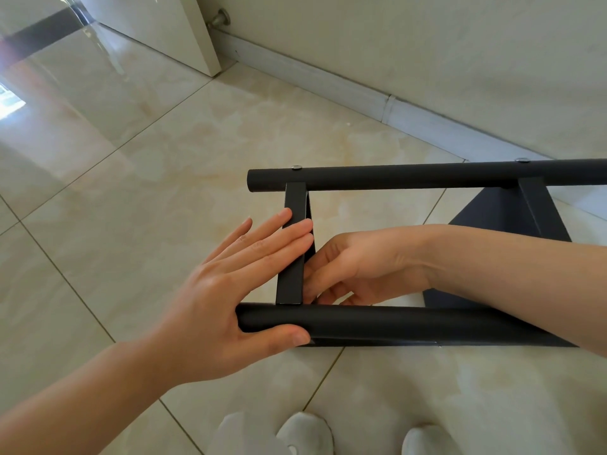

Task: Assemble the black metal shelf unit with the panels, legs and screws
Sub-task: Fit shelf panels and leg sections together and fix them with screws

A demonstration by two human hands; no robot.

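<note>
The black metal shelf unit lies on its side on the tiled floor. Its far leg (427, 175) and near leg (377, 325) run left to right, joined by the edge of a black panel (292, 257) on the left and a second panel (538, 215) on the right. My left hand (230, 290) lays straight fingers across the left panel's edge, with the thumb under the near leg's end. My right hand (345, 267) reaches between the legs, its fingers curled against the inner side of that panel; what they hold is hidden. A screw head (296, 167) shows on the far leg.
A white wall and skirting board (361, 90) run diagonally behind the unit. A door with a metal stopper (220, 18) stands at the top left. White slippers (305, 435) show at the bottom edge. Glossy beige floor tiles (131, 198) spread to the left.
</note>
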